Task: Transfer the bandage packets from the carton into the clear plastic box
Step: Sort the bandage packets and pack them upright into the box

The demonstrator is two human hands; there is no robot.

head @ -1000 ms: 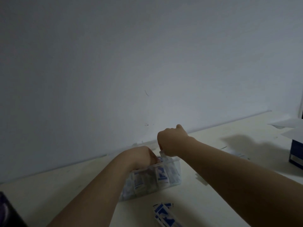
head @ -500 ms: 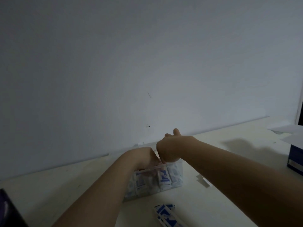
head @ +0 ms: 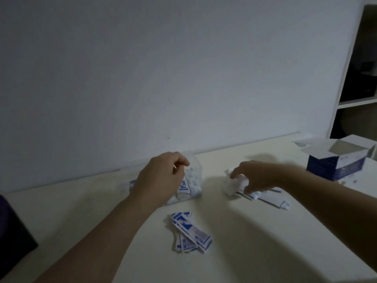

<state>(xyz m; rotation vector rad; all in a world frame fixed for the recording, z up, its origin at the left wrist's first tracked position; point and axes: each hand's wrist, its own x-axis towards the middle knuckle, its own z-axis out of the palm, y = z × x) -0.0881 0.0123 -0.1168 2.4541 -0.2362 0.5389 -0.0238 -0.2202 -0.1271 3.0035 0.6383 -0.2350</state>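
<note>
**Right hand reaches for loose packets beside the box**

Right hand [head: 254, 179], fingers spread, settles on scattered bandage packets [head: 263, 196] right of the clear plastic box [head: 194, 186]. Left hand [head: 163, 178] rests curled on the box; gripping or not, I cannot tell. The carton [head: 338, 160] stands farther right. Best to gather packets flat and aligned.

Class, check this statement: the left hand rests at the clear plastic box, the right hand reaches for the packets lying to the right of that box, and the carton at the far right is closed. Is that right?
Not quite. The carton is open, its flaps folded out, as the head view shows. The rest holds: the left hand rests at the clear plastic box, and the right hand reaches for the packets to the right of it.
</note>
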